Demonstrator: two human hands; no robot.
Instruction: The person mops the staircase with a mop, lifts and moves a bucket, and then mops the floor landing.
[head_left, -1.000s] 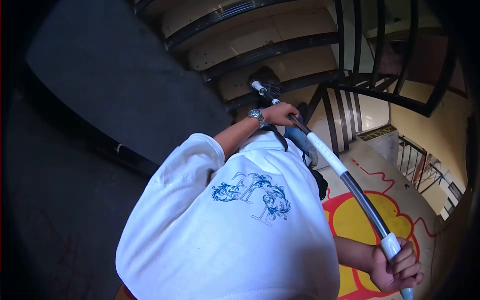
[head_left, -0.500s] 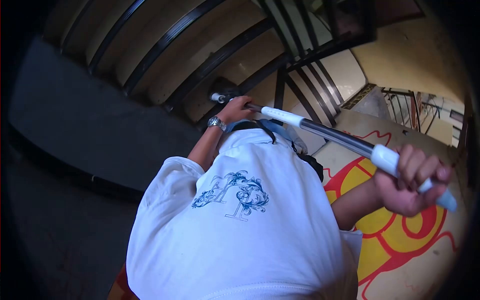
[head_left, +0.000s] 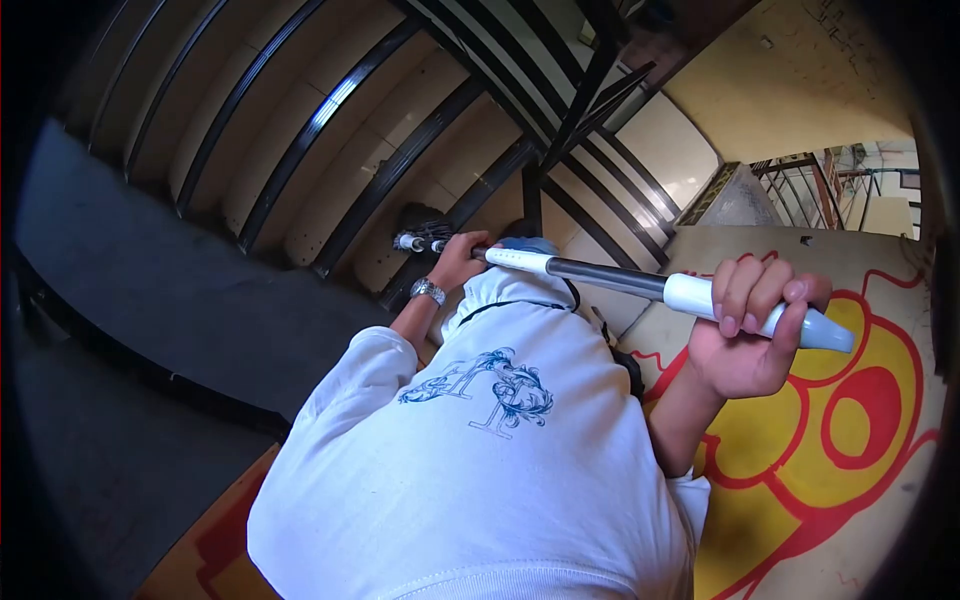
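A long mop [head_left: 605, 277] with a dark metal pole and white plastic sleeves runs across the front of my body. My right hand [head_left: 755, 325] wraps round the white grip near its pale blue top end. Lower down, my left hand [head_left: 462, 262], with a metal watch on the wrist, is closed round the pole. Beyond that hand, the dark, stringy mop head [head_left: 422, 230] rests on a stair step, small and shadowed. My white shirt [head_left: 480, 480] with a blue print fills the lower middle and covers part of my legs.
Tiled stairs with dark edge strips [head_left: 375, 165] run along the upper left. A dark metal railing [head_left: 565, 140] stands at the top. On the right is a wall painted yellow and red [head_left: 860, 430]. A dark grey surface [head_left: 180, 260] borders the steps at left.
My right hand and the mop's top end have moved left and up in view. The mop head and my left hand have shifted slightly left. Both hands keep their hold.
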